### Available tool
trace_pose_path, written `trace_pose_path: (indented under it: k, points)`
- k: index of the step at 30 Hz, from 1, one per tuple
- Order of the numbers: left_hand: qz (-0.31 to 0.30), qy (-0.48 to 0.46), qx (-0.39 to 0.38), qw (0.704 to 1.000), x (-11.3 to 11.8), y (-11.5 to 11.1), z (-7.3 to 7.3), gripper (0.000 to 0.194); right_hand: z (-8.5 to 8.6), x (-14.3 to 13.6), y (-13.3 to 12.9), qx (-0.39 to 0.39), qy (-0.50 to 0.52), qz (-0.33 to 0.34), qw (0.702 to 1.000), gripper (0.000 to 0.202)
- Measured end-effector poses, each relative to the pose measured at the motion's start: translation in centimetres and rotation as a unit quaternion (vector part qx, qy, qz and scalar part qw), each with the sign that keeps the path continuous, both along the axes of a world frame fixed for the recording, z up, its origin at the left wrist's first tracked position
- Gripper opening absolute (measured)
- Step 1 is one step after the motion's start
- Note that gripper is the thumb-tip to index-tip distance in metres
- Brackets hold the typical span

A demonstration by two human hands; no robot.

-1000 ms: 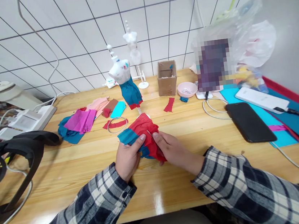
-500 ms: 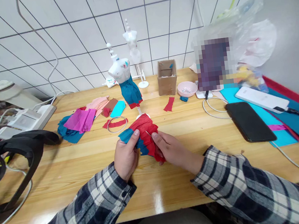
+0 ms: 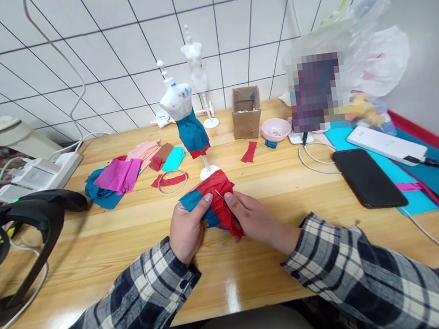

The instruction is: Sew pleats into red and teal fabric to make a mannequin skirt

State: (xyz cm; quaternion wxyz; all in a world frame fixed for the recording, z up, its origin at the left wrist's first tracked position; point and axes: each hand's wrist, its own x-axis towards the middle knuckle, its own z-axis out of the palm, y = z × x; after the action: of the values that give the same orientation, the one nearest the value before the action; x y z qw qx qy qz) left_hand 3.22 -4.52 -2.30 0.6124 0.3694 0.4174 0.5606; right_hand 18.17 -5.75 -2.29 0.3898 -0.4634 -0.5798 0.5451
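Red and blue crinkled material is found in front of the skirted dress form, which serves as our landmark; from our viewpoint its upper edge overlaps the form's round white base. We note the left hand gripping the material from its blue side, thumb pressed flat near the border of the two colours. We note the right hand closed in a pinch at the red edge, with a thin needle projecting from beside the thumb over the red surface; whether its tip pierces the layer we cannot tell. Our landmark wears a blue skirt trimmed with red at the hem, and its white chest bears coloured marks. Behind it, slightly to the right, we record a second white form upright on its own base. Right of the landmark stand a cardboard box and a pink bowl containing small pale pieces, with a red scrap lying nearer us on the desk. Left of the landmark we observe a thin ring around part of a red strip, and farther left a magenta piece overlapping blue cloth.
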Motion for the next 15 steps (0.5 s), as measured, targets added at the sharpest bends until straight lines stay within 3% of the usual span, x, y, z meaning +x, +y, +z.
trace_pose_path:
  k: [6,15]
  points:
    - [-0.015,0.01,-0.015,1.0,0.07,-0.16,0.29,0.025,-0.15,-0.08,-0.07,-0.089,0.029,0.016,0.995,0.048]
    - [-0.019,0.001,-0.02,1.0,0.06,-0.12,0.16,0.026,-0.3,-0.03,0.07,-0.069,0.017,0.007,0.997,0.046]
